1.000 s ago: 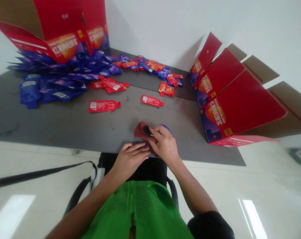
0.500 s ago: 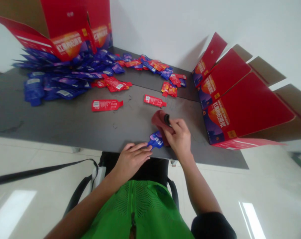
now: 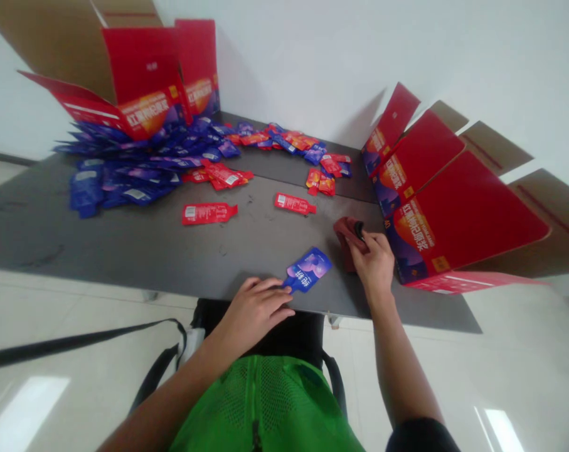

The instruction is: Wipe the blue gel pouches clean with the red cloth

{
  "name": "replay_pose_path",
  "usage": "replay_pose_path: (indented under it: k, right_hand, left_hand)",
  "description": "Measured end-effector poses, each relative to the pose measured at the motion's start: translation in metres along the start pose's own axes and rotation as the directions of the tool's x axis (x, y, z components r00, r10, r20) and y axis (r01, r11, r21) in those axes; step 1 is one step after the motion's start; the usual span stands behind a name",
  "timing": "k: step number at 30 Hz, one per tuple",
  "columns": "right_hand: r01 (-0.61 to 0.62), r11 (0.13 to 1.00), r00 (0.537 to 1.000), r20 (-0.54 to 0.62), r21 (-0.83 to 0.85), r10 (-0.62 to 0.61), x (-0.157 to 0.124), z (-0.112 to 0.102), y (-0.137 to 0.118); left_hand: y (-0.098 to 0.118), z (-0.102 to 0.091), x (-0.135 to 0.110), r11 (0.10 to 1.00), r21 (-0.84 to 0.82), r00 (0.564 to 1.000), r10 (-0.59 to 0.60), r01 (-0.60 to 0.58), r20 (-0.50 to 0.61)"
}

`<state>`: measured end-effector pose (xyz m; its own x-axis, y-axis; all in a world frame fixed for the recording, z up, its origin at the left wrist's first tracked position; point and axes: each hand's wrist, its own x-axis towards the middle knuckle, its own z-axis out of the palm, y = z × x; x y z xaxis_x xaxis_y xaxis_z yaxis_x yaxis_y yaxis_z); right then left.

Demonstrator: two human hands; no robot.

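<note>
A blue sachet (image 3: 311, 267) with a narrow neck lies flat on the grey table, its wide end pointing up and to the right. My left hand (image 3: 260, 307) rests at the table's front edge, fingers stretched out and fingertips on the sachet's neck. To the right, my right hand (image 3: 374, 260) is closed on a folded brownish-red cloth (image 3: 347, 231), which touches the tabletop. A small black object (image 3: 358, 230) shows between the cloth and the fingers; its kind is unclear. Beyond the hands lie two single red sachets, one on the left (image 3: 209, 213) and one nearer the middle (image 3: 294, 203).
A big heap of blue sachets (image 3: 138, 166) spreads before an open red carton (image 3: 147, 94) at the back left. A curved row of mixed red and blue sachets (image 3: 293, 139) runs along the back. Several open red cartons (image 3: 472, 207) stand along the right side of the table (image 3: 138, 251).
My right hand has moved right with the cloth, off the blue sachet, whose wide end is now uncovered. My left hand stays at the sachet's neck. The camera view has shifted slightly.
</note>
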<state>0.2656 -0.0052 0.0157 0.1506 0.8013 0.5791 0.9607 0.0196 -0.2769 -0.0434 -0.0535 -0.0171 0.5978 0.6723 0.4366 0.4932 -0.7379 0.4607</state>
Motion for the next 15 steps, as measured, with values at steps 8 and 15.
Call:
replay_pose_path:
  k: [8,15]
  right_hand:
    - [-0.023,0.997,0.987,-0.158,0.075,0.035,-0.015,0.012,0.013]
    - [0.011,0.997,0.984,-0.176,0.071,0.002,-0.018,0.015,0.032]
  left_hand:
    - [0.026,0.01,0.052,0.946,0.181,0.962,-0.271,0.27,-0.017]
    - [0.024,0.025,0.075,0.907,0.266,0.923,-0.367,0.327,0.114]
